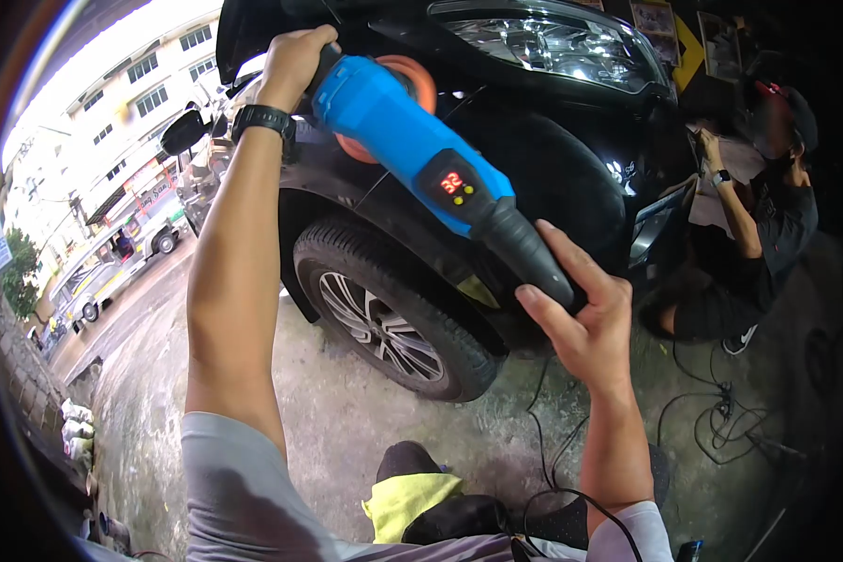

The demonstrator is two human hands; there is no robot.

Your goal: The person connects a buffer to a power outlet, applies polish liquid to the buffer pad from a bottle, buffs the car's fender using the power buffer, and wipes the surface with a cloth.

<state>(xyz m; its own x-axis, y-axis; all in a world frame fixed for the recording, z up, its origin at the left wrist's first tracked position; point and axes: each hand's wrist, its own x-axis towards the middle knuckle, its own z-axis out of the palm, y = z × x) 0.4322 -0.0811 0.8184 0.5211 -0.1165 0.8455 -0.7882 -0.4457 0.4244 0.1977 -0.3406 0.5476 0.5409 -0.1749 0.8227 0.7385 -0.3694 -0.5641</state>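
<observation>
A blue electric car polisher (389, 126) with an orange pad (412, 80) lies against the black car's front fender (328, 178). Its small display shows red digits, 32. My left hand (295, 61), with a black watch on the wrist, is wrapped round the black grip at the head end. My right hand (590, 314) holds the black rear handle, thumb and forefinger on either side of it. Most of the pad is hidden behind the tool body. Above it sits the headlight (562, 47), and below is the front wheel (379, 323).
At the right, another person (768, 206) in dark clothes crouches by the car's front. Black cables (721, 412) lie coiled on the concrete floor (309, 421), and one runs near my right arm. A yellow cloth (407, 501) rests by my legs. A street with a parked vehicle (112, 272) is at left.
</observation>
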